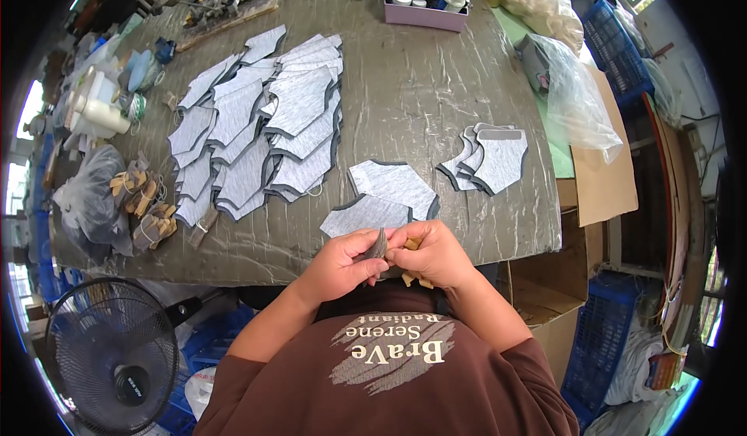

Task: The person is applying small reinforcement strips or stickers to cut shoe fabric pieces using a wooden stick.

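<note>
Close to the table's near edge, my left hand (346, 265) is closed on a few thin dark grey strips (379, 245). Its fingertips meet those of my right hand (436, 253), which is closed around several short tan strips (419, 282). Some tan ends poke out above and below the right fingers. Just beyond my hands lie two light grey cut fabric pieces (393, 183) with dark edges, partly overlapping. To their right sits a small overlapping pile of similar pieces (502, 163); the top one carries a dark grey strip along its upper edge.
Overlapping rows of grey fabric pieces (241, 124) cover the table's left middle. Tied bundles of tan strips (152, 210) and a clear plastic bag (93, 195) lie at the left edge. A purple box with jars (424, 17) stands at the back. A black fan (113, 354) is lower left.
</note>
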{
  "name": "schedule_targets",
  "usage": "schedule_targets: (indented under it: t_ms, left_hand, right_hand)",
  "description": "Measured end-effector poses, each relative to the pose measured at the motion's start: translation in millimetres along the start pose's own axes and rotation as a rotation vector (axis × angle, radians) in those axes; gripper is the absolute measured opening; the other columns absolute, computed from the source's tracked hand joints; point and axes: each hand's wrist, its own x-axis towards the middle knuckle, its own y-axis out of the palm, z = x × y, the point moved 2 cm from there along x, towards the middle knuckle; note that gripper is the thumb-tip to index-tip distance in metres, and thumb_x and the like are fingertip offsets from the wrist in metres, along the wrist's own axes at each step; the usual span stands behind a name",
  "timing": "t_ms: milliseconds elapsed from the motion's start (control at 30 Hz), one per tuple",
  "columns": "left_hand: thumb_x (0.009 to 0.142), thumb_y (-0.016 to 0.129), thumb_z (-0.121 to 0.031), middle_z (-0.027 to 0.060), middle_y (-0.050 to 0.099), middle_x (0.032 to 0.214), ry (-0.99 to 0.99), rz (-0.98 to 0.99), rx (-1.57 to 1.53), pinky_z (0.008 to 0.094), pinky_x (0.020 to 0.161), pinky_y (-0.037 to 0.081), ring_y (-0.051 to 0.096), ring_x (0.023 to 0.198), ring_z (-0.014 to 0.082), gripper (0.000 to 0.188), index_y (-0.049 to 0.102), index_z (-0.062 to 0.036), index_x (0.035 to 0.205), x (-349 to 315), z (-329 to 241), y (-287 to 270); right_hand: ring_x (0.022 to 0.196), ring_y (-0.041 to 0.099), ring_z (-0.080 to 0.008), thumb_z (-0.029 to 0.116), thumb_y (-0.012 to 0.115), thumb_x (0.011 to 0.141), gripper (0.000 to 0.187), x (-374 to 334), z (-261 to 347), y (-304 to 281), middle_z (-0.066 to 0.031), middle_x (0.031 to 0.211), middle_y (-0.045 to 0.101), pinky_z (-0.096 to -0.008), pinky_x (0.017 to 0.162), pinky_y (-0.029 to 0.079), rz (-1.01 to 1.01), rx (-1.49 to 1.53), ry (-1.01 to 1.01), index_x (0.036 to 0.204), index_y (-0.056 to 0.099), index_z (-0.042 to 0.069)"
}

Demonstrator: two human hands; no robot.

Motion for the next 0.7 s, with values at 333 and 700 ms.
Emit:
schedule_targets:
  t_ms: [333,700]
  left_hand:
    - [0.082,0.064,0.001,0.0001,0.054,0.081,0.362,-0.282,0.300,0.0275,0.059,0.042,0.052,0.067,0.0126,0.026,0.058,-0.0056,0.106,-9,-14,-14]
    - [0.085,0.062,0.001,0.0013,0.059,0.079,0.386,-0.573,0.166,0.0223,0.061,0.043,0.053,0.068,0.0083,0.008,0.056,-0.0036,0.088,-53,38,-33]
  right_hand:
    - [0.062,0.044,-0.0063,0.009,0.043,0.095,0.012,1,-20,7,0.0008,0.070,0.049,-0.0228,0.054,0.037,0.135,-0.075,-0.153,0.088,0.051,0.004]
    - [0.064,0.052,-0.0145,0.009,0.054,0.088,0.002,17,-8,-47,-0.0065,0.077,0.054,-0.0270,0.052,0.044,-0.045,0.658,-0.514,0.087,0.052,0.008]
